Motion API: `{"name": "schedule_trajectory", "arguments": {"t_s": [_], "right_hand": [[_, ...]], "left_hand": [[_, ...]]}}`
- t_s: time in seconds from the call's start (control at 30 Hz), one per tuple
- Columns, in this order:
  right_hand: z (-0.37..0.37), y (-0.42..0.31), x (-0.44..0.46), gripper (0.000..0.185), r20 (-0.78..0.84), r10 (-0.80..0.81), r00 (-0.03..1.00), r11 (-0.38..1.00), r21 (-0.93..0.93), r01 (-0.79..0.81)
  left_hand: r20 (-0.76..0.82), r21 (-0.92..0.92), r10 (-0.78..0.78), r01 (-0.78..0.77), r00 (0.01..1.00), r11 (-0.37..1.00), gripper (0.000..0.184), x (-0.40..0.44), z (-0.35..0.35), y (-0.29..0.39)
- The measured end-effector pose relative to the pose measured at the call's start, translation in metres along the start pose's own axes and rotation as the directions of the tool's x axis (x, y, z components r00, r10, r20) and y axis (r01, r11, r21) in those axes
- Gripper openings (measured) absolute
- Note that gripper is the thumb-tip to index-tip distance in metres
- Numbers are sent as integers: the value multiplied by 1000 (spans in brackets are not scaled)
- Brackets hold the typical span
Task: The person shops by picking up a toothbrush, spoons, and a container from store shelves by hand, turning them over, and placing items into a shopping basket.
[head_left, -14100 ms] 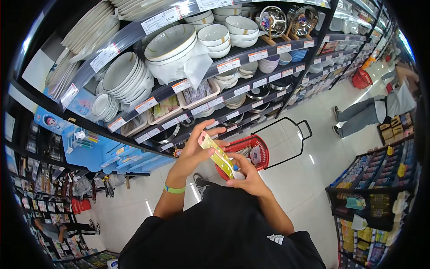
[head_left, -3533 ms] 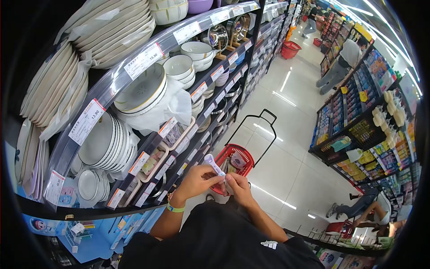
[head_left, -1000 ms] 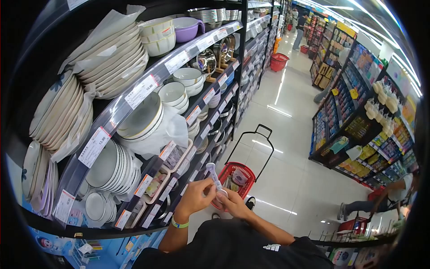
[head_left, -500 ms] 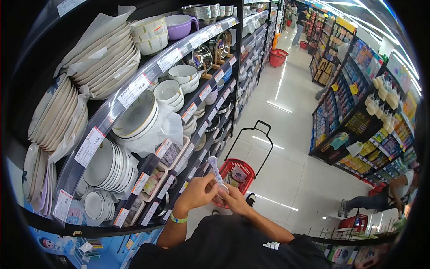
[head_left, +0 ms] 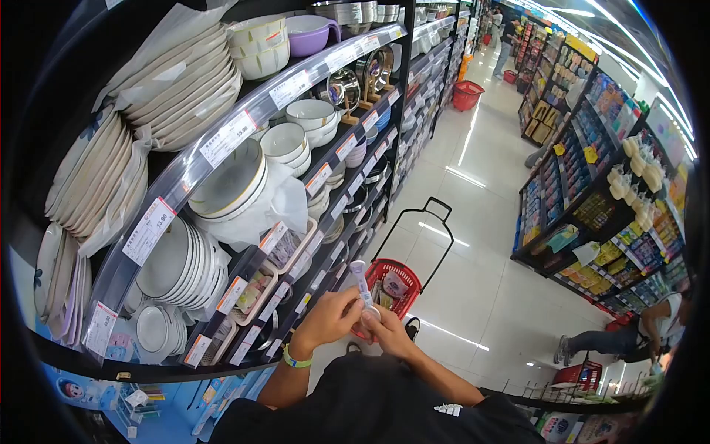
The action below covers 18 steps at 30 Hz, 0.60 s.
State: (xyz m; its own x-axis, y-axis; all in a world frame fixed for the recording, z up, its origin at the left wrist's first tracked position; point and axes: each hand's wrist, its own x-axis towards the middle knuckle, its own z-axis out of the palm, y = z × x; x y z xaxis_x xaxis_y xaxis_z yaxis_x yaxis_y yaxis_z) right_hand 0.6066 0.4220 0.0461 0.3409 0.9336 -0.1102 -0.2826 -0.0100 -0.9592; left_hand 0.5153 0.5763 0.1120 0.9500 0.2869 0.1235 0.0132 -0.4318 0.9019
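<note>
My left hand, with a green band at the wrist, has its fingers pinched against a small pale spoon-like item with purple print on its handle. On the other side, my right hand grips the item's lower, rounded end. Both hands are close together in front of my black shirt, and fingers hide part of the item. Just beyond them on the floor stands a red basket with a long black pull handle; packaged goods lie in it.
Shelves of plates, bowls and price tags rise on the left. Display racks stand on the right. A person bends beside a red basket at lower right. Farther off is another red basket.
The item's handle, earlier tilted to the left, now points more upright. Both hands stay together on it. At lower right, the person has come further into view. The yellow-green package seen earliest is no longer in my hands.
</note>
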Motion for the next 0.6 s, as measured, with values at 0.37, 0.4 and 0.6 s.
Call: {"name": "schedule_trajectory", "arguments": {"t_s": [0.37, 0.4, 0.6], "right_hand": [[15, 1, 6, 27, 47, -2, 999, 999, -35, 4], [17, -3, 8, 27, 64, -1, 998, 999, -39, 3], [21, -4, 14, 28, 132, 31, 991, 996, -91, -19]], "left_hand": [[-91, 120, 66, -55, 994, 991, 17, -19, -13, 3], [-108, 124, 63, -49, 992, 991, 17, -22, -15, 3], [-181, 108, 65, -46, 981, 993, 20, -33, -21, -3]]}}
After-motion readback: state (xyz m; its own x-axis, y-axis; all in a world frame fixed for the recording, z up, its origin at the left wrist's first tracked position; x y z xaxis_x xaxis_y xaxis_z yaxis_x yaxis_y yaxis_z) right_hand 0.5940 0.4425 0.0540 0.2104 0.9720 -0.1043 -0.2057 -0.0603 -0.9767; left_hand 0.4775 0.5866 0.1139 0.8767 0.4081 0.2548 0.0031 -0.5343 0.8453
